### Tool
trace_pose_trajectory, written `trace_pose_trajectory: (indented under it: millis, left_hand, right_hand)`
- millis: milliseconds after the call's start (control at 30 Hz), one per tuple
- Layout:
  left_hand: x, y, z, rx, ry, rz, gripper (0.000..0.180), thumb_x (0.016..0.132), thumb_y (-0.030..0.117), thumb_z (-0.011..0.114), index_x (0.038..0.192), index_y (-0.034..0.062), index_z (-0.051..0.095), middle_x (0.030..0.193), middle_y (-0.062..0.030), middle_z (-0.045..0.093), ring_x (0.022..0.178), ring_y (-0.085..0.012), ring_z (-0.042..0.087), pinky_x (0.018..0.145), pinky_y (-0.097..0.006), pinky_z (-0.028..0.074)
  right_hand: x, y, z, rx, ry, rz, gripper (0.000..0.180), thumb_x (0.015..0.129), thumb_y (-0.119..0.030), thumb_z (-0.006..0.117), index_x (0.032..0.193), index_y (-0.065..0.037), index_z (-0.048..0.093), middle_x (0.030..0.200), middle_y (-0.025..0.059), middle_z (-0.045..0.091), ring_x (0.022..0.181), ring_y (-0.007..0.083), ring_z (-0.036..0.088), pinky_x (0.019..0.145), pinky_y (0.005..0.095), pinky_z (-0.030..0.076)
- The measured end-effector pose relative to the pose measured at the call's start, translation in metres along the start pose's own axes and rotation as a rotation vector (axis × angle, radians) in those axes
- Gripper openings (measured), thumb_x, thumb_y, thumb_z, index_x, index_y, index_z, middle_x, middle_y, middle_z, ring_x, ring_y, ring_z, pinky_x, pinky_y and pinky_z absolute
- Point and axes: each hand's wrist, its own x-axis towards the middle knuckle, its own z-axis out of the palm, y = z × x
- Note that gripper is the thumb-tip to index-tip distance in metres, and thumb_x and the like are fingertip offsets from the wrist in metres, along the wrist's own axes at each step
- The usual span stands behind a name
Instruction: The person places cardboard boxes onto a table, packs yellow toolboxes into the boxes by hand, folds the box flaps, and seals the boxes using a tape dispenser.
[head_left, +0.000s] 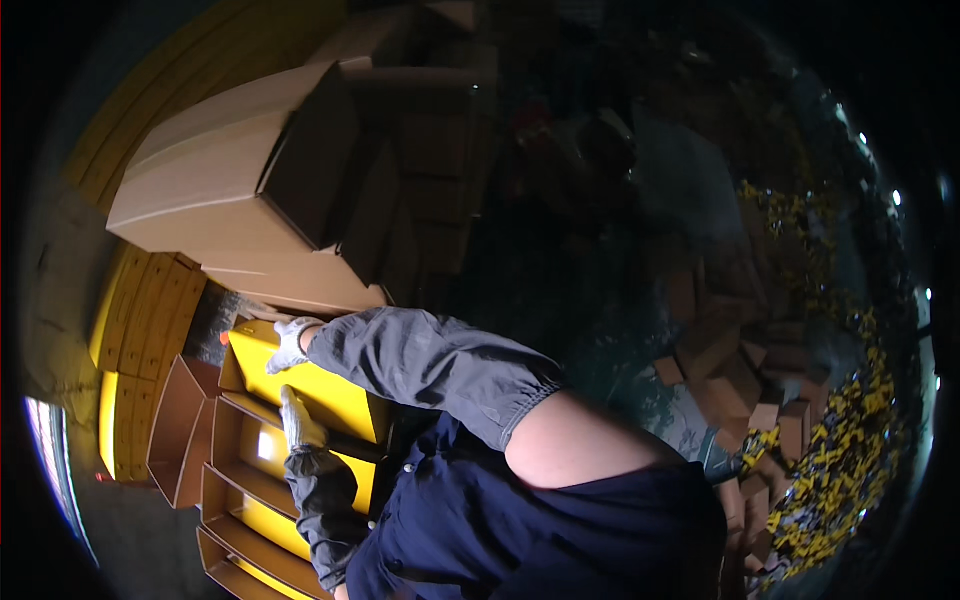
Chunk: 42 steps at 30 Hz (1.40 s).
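Note:
Both my hands wear whitish gloves, with grey sleeve covers over the forearms. My right hand [288, 346] lies against a yellow flat-faced piece [335, 395] with its fingers stretched out and apart. Beside it, my left hand [300, 420] points its extended fingers toward the same piece, at the edge of an open brown cardboard carton [228, 432]. Whether the left fingertips touch the yellow surface is hard to tell. The carton's brown flap [182, 430] stands folded outward. More open cartons with yellow contents [265, 525] sit in a row nearer the lower edge.
A large cardboard box [215, 170] stands above my right arm. Yellow boxes [150, 310] are stacked at the left. On the dim right side lie a heap of brown cartons [735, 385] and many small yellow-and-dark pieces [835, 470].

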Motion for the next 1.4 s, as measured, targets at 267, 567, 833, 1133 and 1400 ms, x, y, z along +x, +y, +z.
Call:
trace_pose_trajectory:
  millis: [267,567,833,1133,1400]
  left_hand:
    - [-0.025,0.011,0.03,0.275,0.15,-0.023,0.056,0.091,0.043,0.065,0.12,-0.0052,0.059,0.103,-0.018,0.064,0.078,-0.026,0.062,0.066,-0.042,0.052]
    - [-0.061,0.014,0.017,1.21,-0.052,0.87,0.026,0.091,0.011,0.049,0.11,0.011,0.066,0.109,-0.0233,0.061,0.099,-0.0425,0.062,0.089,-0.047,0.051]
    - [-0.068,0.115,-0.043,-0.312,-0.132,0.251,0.047,0.096,0.021,0.062,0.138,0.0066,0.048,0.124,-0.006,0.058,0.113,-0.0193,0.057,0.102,-0.038,0.043]
    - [0.177,0.276,-0.177,-0.861,-1.242,0.573,0.012,0.099,0.012,0.051,0.106,0.005,0.057,0.105,-0.0142,0.067,0.095,-0.0252,0.068,0.079,-0.038,0.059]
    - [0.308,0.358,-0.176,-1.07,-0.013,0.43,0.019,0.1,0.017,0.05,0.113,0.0037,0.054,0.11,-0.0142,0.062,0.093,-0.0271,0.062,0.077,-0.044,0.055]
  right_hand:
    - [0.019,0.071,0.042,0.119,0.053,-0.02,0.1,0.079,-0.061,0.067,0.155,-0.008,0.029,0.136,0.0224,0.058,0.121,0.0387,0.059,0.102,0.0452,0.047]
    - [0.06,0.022,0.072,-0.673,0.56,-0.636,0.022,0.091,-0.029,0.057,0.097,-0.011,0.069,0.096,0.0081,0.068,0.094,0.0246,0.066,0.076,0.039,0.052]
    - [0.09,0.089,0.138,-0.501,0.46,-0.619,0.064,0.092,-0.035,0.057,0.145,-0.001,0.044,0.153,0.0215,0.039,0.146,0.0377,0.03,0.122,0.0463,0.021]
    - [0.08,0.038,0.151,-0.372,0.32,-0.878,0.055,0.078,-0.017,0.069,0.13,-0.003,0.057,0.14,0.0202,0.052,0.133,0.0397,0.045,0.116,0.0518,0.032]
    - [0.084,0.035,0.144,-0.346,0.274,-0.825,0.045,0.074,-0.013,0.068,0.117,-0.001,0.061,0.127,0.0206,0.058,0.122,0.0418,0.052,0.108,0.0519,0.039]
